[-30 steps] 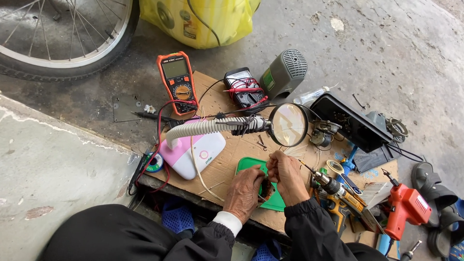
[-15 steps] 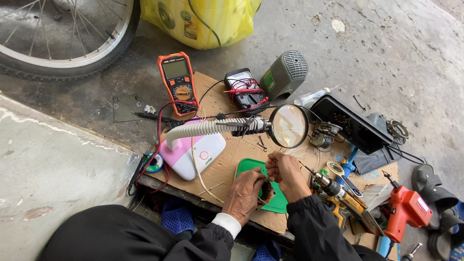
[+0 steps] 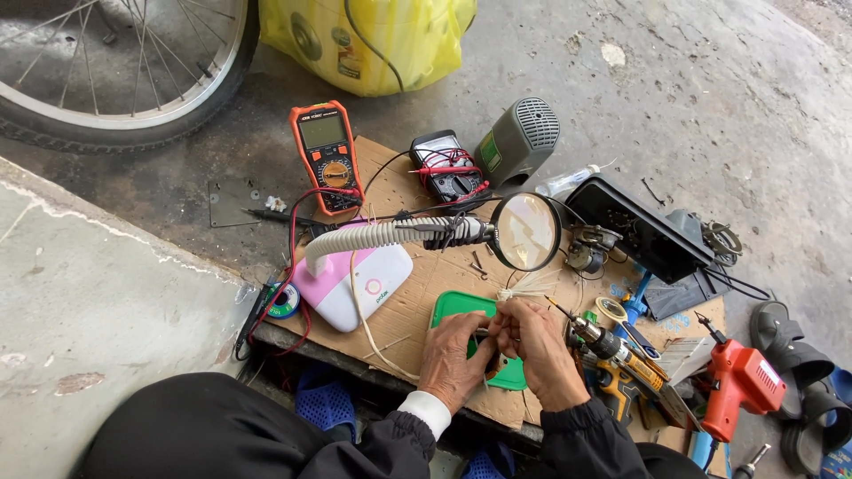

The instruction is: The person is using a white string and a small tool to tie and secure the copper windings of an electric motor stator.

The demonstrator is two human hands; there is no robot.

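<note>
Landmark = green mat (image 3: 457, 306) on the cardboard sheet (image 3: 399, 310). Both hands sat over the mat's near-right part. Left hand (image 3: 451, 359) and right hand (image 3: 537, 350) were pressed fingertip to fingertip, fingers curled narrow and pinched on a small part (image 3: 491, 341) between them; too small and too covered to say what it was. A fan of thin pale wires (image 3: 525, 286) spread from the pinch away from the person, toward the mat's far-right corner, so the long axis ran roughly near-to-far, tilted slightly right. The part lay right at both sets of fingertips, neither hand clearly nearer; the right hand's fingers sat closest to the wire fan. Just right of the mat: a small rotary tool (image 3: 608, 344) with its bit pointing back toward the hands, a roll of tape (image 3: 611, 310), and farther right a red soldering gun (image 3: 741, 381). Left of the mat: a pink and white lamp base (image 3: 355, 284) with a ribbed gooseneck (image 3: 382, 235) carrying a magnifier lens (image 3: 525, 231) just beyond the mat's far edge. Farther beyond the mat: an orange multimeter (image 3: 326, 155), a dark meter (image 3: 448, 168) wrapped in red leads, a grey-green speaker (image 3: 519, 137). Farthest: a bicycle wheel (image 3: 124, 62) and a yellow bag (image 3: 373, 40).
</note>
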